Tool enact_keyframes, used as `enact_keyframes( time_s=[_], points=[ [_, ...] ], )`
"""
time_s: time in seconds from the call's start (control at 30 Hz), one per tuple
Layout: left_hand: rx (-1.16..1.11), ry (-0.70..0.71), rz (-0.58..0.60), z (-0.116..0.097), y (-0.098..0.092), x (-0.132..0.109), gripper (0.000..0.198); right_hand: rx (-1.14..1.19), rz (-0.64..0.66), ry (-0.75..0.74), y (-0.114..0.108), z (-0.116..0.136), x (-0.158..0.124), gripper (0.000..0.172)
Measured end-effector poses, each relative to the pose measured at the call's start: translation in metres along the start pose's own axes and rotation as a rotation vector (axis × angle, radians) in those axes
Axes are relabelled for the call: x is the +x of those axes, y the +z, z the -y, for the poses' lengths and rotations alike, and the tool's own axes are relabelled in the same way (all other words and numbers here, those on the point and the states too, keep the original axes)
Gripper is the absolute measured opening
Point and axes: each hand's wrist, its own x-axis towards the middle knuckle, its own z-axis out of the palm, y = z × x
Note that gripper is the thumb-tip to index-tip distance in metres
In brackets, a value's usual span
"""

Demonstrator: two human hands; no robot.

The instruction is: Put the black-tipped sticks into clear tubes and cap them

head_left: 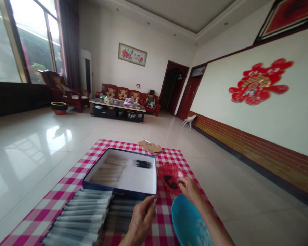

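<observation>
My left hand is closed near the front right corner of a shallow blue-edged box, its fingertips pinched on something too small to make out. My right hand reaches over the right side of a red flower-shaped dish, fingers drawn together; what they hold, if anything, is hidden. Small dark pieces lie in that dish. Inside the box are pale, blurred sticks on the left and a dark bunch at the back. Many translucent pen-like tubes lie in front of the box, beside darker ones.
A blue bowl with small pale pieces sits under my right forearm. Brown cardboard pieces lie at the back of the checkered tablecloth. Farther off stand a coffee table, a sofa and a small white chair.
</observation>
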Motion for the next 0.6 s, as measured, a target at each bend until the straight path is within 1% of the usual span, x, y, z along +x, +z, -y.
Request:
enact_keyframes(
  time_s=[0.07, 0.17, 0.3, 0.43, 0.6],
  points=[
    [0.002, -0.005, 0.007, 0.002, 0.000, 0.000, 0.044, -0.012, 0.088, -0.027, 0.006, -0.011, 0.018, 0.030],
    [0.004, -0.010, 0.022, 0.006, 0.000, 0.001, 0.043, -0.017, 0.199, -0.063, 0.019, -0.015, 0.033, 0.031],
    [0.009, -0.012, 0.010, 0.008, -0.002, 0.002, 0.041, 0.004, 0.262, -0.053, 0.031, -0.013, 0.041, 0.029],
    [-0.009, -0.021, 0.009, 0.005, -0.004, 0.003, 0.039, 0.080, 0.249, -0.001, 0.037, -0.010, 0.042, 0.022],
    [-0.040, -0.010, -0.012, 0.005, -0.007, 0.003, 0.036, 0.270, 0.096, 0.120, 0.033, -0.001, 0.040, 0.012]
  ],
)
